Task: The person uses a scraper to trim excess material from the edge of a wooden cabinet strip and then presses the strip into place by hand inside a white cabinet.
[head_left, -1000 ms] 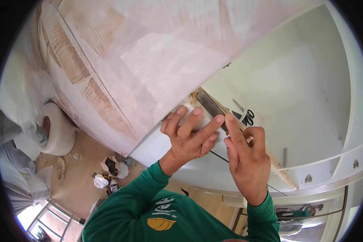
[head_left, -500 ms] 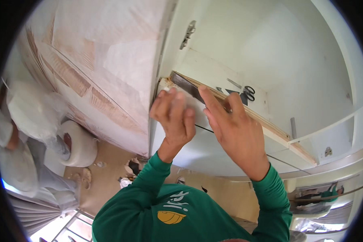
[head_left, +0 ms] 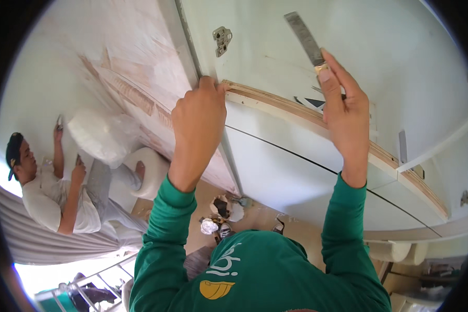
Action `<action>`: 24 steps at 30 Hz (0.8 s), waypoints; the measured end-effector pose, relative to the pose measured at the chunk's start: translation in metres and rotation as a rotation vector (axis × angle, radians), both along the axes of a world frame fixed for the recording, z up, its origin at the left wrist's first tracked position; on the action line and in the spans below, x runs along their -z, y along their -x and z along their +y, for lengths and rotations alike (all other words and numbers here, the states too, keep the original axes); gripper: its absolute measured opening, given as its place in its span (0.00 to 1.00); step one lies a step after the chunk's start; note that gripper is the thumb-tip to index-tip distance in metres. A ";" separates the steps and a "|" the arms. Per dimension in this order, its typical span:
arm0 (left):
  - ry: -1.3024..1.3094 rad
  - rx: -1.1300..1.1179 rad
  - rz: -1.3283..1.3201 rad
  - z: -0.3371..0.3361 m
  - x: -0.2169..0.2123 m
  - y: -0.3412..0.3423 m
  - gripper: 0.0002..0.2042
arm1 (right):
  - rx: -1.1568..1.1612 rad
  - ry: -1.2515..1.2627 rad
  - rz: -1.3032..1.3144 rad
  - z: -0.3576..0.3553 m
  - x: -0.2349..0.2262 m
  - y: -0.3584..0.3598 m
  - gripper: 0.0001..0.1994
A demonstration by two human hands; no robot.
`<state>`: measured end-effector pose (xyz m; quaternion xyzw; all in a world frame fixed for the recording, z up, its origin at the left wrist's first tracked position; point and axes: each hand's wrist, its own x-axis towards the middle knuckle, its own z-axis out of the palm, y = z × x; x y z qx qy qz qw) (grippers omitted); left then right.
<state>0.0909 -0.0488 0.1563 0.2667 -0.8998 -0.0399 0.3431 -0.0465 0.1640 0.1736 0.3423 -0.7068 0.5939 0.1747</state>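
Observation:
My right hand (head_left: 346, 112) is raised in front of the cabinet and closed around the handle of a chisel (head_left: 304, 39). Its flat grey blade points up and to the left, away from every surface; a yellowish bit shows at its base. At the left end of the cabinet's raw wooden edge (head_left: 275, 100), beside the wall corner, is my left hand (head_left: 198, 112). Its fingers are bent and pressed together, with the tips hidden behind the hand. Partly covered by my right hand, a dark triangular piece (head_left: 314, 102) lies inside the cabinet.
A metal hinge plate (head_left: 222, 41) is fixed to the cabinet's side. White cabinet fronts (head_left: 275, 156) run below the edge. To the left, a person (head_left: 62, 197) in a white shirt works beside the patchily plastered wall (head_left: 135, 57). Loose items, including a crumpled white bundle (head_left: 209, 226), lie on the floor.
My right hand has lifted the chisel off the edge, up and to the right. My left hand has moved up against the wall corner. The view has shifted, bringing the other person into sight.

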 end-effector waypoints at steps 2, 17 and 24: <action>0.019 -0.040 -0.035 -0.007 -0.001 0.004 0.17 | 0.012 -0.012 0.080 0.000 0.004 -0.003 0.20; -0.213 -0.219 0.037 0.008 -0.003 0.027 0.15 | -0.112 0.074 0.150 0.013 0.013 -0.008 0.22; -0.009 -0.342 -0.247 0.038 -0.012 -0.011 0.17 | -0.196 0.089 0.099 0.019 0.013 -0.005 0.24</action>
